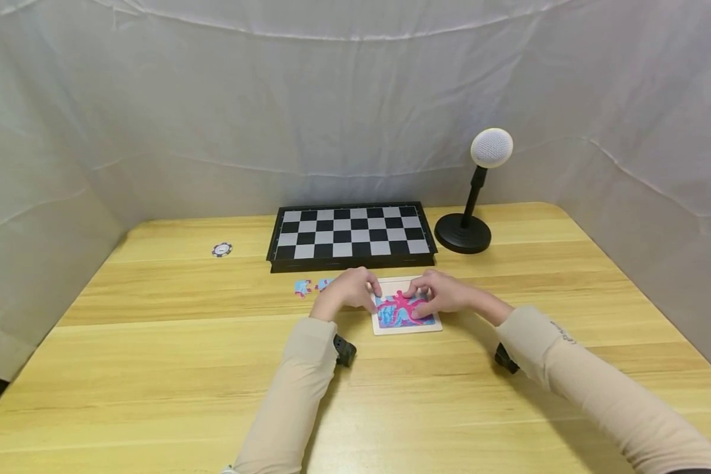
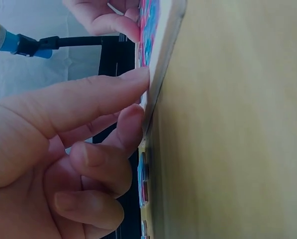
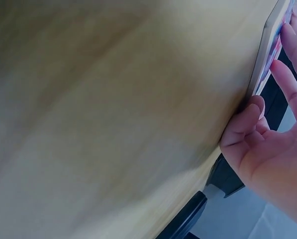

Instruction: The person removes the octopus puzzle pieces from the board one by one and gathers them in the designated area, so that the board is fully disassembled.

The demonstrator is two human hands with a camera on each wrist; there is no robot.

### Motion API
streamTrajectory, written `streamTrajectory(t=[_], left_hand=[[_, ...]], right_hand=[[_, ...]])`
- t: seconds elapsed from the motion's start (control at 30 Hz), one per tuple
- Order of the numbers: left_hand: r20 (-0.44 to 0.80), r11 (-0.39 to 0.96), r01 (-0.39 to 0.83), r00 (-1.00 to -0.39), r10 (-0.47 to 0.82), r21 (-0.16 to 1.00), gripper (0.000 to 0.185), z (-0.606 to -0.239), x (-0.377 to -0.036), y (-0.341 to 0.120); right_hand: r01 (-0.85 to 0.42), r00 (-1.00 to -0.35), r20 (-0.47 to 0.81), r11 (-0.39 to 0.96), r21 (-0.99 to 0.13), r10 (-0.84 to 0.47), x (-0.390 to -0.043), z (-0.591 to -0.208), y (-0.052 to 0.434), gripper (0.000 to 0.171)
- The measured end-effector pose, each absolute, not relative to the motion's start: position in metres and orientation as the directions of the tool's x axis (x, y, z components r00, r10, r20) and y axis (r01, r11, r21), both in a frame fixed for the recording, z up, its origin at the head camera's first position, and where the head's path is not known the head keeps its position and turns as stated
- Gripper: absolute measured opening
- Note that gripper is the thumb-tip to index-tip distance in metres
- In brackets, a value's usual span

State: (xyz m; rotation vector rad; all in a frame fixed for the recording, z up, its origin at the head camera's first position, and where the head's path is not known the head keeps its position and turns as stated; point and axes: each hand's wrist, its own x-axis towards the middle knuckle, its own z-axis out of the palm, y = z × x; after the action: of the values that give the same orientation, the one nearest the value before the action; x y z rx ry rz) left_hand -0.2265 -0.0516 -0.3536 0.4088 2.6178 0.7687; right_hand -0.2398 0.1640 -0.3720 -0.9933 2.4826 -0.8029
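A small puzzle board (image 1: 407,325) with a white frame and a pink and blue picture lies on the wooden table (image 1: 154,368), in front of me. My left hand (image 1: 372,289) is at its left edge. In the left wrist view the index and middle fingertips (image 2: 142,74) press against the side of the puzzle board (image 2: 164,45), and the other two fingers are curled. My right hand (image 1: 422,299) rests with its fingers on the picture from the right. In the right wrist view its little finger (image 3: 252,112) touches the edge of the puzzle board (image 3: 266,59). Two loose blue and pink pieces (image 1: 311,286) lie left of the board.
A folded black and white chessboard (image 1: 351,234) lies just behind the puzzle. A black stand with a round white head (image 1: 490,147) is at the back right. A poker chip (image 1: 222,249) lies at the back left. White cloth walls surround the table.
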Motion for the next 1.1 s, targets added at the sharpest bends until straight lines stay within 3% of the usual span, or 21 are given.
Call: streamTrajectory(t=[0.53, 0.8, 1.1], left_hand=[[-0.306, 0.812, 0.153, -0.874, 0.377, 0.563, 0.017, -0.3532, -0.2297, -0.0504], [-0.317, 0.802, 0.140, -0.868, 0.381, 0.581, 0.017, -0.3556, -0.2301, -0.0503], [-0.311, 0.799, 0.145, -0.869, 0.385, 0.584, 0.018, -0.3553, -0.2300, -0.0489]], right_hand=[[-0.483, -0.715, -0.136, 0.626, -0.612, -0.685, -0.2371, -0.3697, 0.1587, 0.022], [-0.482, -0.716, -0.169, 0.654, -0.583, -0.678, -0.2352, -0.3706, 0.1589, 0.045], [-0.489, -0.708, -0.167, 0.648, -0.585, -0.686, -0.2355, -0.3696, 0.1596, 0.045]])
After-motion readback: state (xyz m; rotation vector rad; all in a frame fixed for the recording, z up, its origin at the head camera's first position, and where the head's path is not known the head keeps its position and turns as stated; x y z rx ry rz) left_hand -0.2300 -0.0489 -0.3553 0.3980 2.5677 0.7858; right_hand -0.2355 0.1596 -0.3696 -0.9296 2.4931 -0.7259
